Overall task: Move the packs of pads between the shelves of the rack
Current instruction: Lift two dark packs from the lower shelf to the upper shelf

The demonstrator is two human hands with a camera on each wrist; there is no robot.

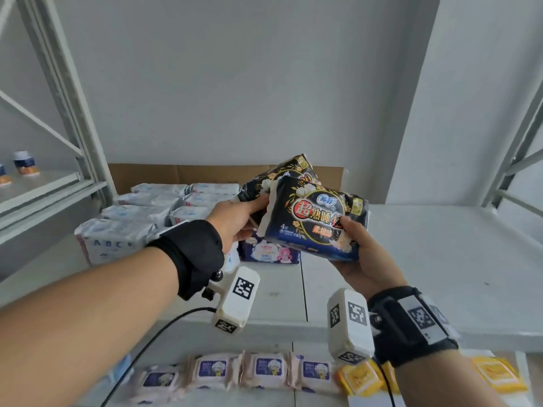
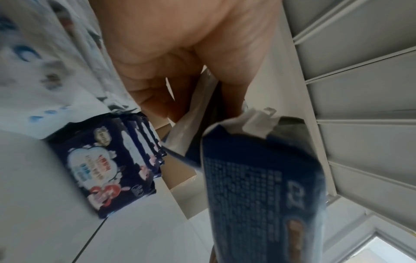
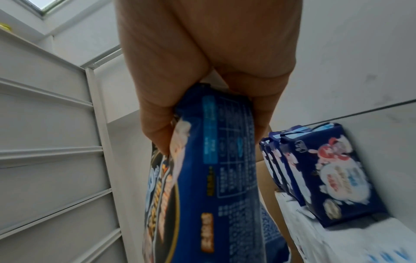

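Two black-and-navy packs of pads with gold flowers are held up over the middle shelf [image 1: 440, 245]. My left hand [image 1: 255, 204] grips the left end of the rear pack [image 1: 289, 168]. The front pack [image 1: 317, 221] overlaps it, and my right hand [image 1: 349, 230] holds it by its lower right corner, thumb on the printed face. In the left wrist view my left hand [image 2: 180, 74] pinches a pale pack end [image 2: 191, 122]. In the right wrist view my right hand [image 3: 202, 80] has thumb and fingers clamped on the navy pack [image 3: 220, 169].
Navy cartoon-print packs [image 1: 270, 254] stand on the shelf under my hands, before a cardboard box [image 1: 191, 173]. White packs [image 1: 123, 227] fill the shelf's left. Its right half is bare. Pink packs [image 1: 264, 368] and yellow packs [image 1: 361, 377] line the lower shelf. A rack upright [image 1: 73, 98] stands left.
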